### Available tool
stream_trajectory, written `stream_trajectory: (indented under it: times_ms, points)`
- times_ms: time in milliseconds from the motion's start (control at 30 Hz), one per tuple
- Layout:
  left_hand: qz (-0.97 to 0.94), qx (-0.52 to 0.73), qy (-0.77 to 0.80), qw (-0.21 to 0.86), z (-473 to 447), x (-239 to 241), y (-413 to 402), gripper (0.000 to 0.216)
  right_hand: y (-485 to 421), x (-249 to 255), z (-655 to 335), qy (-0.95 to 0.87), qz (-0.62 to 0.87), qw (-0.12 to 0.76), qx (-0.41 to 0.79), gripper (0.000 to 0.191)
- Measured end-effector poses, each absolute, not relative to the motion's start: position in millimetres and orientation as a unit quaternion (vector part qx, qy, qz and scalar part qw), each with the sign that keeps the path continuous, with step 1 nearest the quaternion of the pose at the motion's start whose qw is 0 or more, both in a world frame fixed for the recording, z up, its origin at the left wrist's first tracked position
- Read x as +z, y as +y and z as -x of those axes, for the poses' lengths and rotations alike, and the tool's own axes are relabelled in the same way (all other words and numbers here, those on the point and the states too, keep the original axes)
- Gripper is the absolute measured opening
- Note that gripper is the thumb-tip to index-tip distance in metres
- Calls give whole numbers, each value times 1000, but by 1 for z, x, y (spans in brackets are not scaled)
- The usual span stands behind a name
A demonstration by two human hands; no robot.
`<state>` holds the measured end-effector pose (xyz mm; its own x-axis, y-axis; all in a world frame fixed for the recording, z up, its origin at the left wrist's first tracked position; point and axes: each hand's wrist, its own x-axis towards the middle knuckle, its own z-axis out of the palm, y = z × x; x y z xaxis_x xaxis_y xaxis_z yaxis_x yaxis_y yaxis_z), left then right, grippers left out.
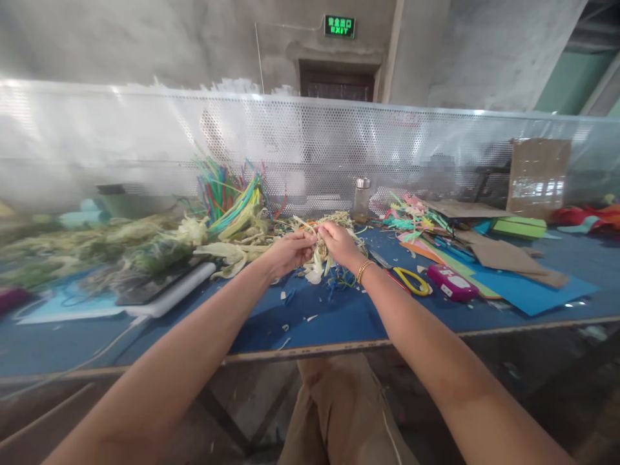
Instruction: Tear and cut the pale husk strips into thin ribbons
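My left hand (289, 253) and my right hand (340, 243) meet over the middle of the blue table, fingers pinched together. Between the fingertips is a pale husk-like strip (306, 224), its exact kind hard to make out. A whitish piece (314, 271) hangs or lies just below the hands. Behind and under them is a heap of pale dry strands (341, 221). Blue stringy bits (341, 279) lie beneath my right hand. Close to the right wrist are scissors with yellow handles (411, 281). My fingers hide part of what they grip.
Left of the hands are pale husks (237, 252), colourful stems (227, 194) and a white power strip (169, 294). A glass bottle (361, 200) stands behind. To the right are a purple box (451, 283), coloured paper (537, 290) and cardboard (513, 258). A perforated screen (329, 142) borders the table's back.
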<state>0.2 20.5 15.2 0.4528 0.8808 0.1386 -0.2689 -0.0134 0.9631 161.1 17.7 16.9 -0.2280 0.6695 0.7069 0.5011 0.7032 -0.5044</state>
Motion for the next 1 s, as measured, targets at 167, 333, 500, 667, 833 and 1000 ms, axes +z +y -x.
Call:
stream_trajectory:
  times_ms: [167,333,500,667,833,1000]
  points:
    - [-556,418,249,674,0,16,16,20,17,17,-160,-760,335,514,215,36]
    - [-570,418,284,648,0,13,19,20,17,15,-160,-713,320,549,294,29]
    - [-601,419,317,602,0,11,21,19,17,14,-157,-702,343,552,291,30]
    - [-668,388,323,546,-5,12,11,19,17,12,-155,-699,337,567,277,29]
    - [-678,363,332,546,-7,10,10,22,19,8,-152,-684,314,598,275,26]
    - [-654,369,317,579,-8,5,16,24,28,9,-159,-694,310,597,255,28]
